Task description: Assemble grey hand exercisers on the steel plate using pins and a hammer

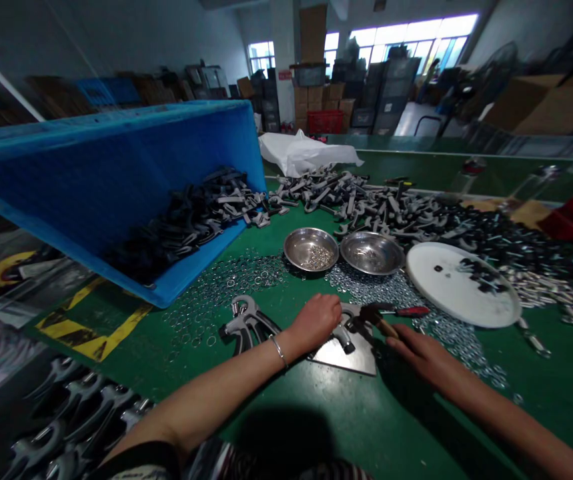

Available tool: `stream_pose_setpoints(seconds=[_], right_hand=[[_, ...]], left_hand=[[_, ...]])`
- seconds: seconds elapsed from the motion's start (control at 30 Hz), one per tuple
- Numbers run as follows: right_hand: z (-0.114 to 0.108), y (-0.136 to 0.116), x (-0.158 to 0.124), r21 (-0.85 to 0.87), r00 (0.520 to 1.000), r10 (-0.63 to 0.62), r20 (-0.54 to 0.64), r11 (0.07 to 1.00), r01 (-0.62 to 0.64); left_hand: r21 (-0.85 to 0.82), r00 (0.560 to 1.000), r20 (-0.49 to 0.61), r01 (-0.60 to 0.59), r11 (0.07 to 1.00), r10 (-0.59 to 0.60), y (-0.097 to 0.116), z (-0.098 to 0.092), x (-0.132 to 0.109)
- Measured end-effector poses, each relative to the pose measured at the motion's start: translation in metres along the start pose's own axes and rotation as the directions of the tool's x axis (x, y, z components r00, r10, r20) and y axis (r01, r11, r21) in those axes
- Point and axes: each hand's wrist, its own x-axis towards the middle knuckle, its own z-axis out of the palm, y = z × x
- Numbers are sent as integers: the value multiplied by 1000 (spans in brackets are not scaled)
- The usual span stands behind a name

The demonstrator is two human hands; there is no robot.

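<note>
Your left hand [316, 323] is closed over the end of a grey metal spring hand gripper [249, 327], pinning it on a flat triangular steel plate [351, 357] near the front of the green table [466, 413]. Your right hand [421, 357] is narrow, fingers at the end of a small wooden-handled hammer [386, 325]; you can't tell if they're closed round it. A red-handled screwdriver [411, 311] lies just beyond. Press down with the left palm so the gripper sits flat and can't slide on the steel, and keep those left fingers clear of the hammer head. Around you: loose silver steel washers [226, 280] spread over the table, two round steel bowls [311, 249] of small parts, a white round tray [461, 283] with black pieces, and a tipped blue plastic crate [116, 193] full of dark gripper handles [191, 227], some spilling out toward the far edge.
</note>
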Motion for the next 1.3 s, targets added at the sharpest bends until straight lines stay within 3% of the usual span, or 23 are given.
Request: stream_pose_setpoints(seconds=[0.07,0.17,0.3,0.37,0.5,0.6,0.67,0.73,0.8,0.87,0.93,1.03,1.1,1.2,1.3], right_hand=[[0,-13,2,43,998,-22,-66,999,25],[-2,-30,6,51,991,-58,-124,997,65],[-5,-31,9,17,985,-77,-157,997,80],[-5,-27,5,-4,987,-59,-151,998,59],[1,-33,-4,-14,992,-62,-113,998,61],[7,-46,1,-79,992,-91,-90,993,84],[9,-48,9,-146,999,-48,-17,988,45],[11,-42,11,-119,999,-3,41,993,8],[13,-27,1,60,996,54,65,997,-58],[14,-5,-18,251,978,182,104,946,-203],[13,19,-36,275,950,288,123,909,-312],[1,51,-40,-16,971,212,-110,976,-215],[-12,66,-23,-312,960,19,-278,944,-109],[-31,76,14,-578,941,-171,-293,816,-31],[-42,72,34,-621,950,-186,-252,784,-11]], left_hand=[[26,997,14,-71,997,70,0,0,-2],[-20,996,34,-86,996,86,0,1,-1],[-70,993,83,-83,994,89,3,2,0],[-97,998,61,-24,995,30,4,-1,-3],[-251,980,-23,187,950,-199,7,-1,-16],[-319,965,39,258,912,-259,8,7,-24],[-343,962,63,270,900,-265,8,13,-25],[-346,960,66,277,896,-271,9,14,-25],[-341,962,59,270,901,-266,9,11,-22],[-361,963,54,264,894,-263,8,3,-18],[-482,949,109,309,820,-294,4,-7,-14],[-732,904,281,419,538,-322,-3,-19,-12],[-764,886,291,442,470,-361,-7,-21,-15],[-650,894,169,418,635,-416,-9,-20,-27],[-488,922,69,365,793,-381,-5,-26,-40]])
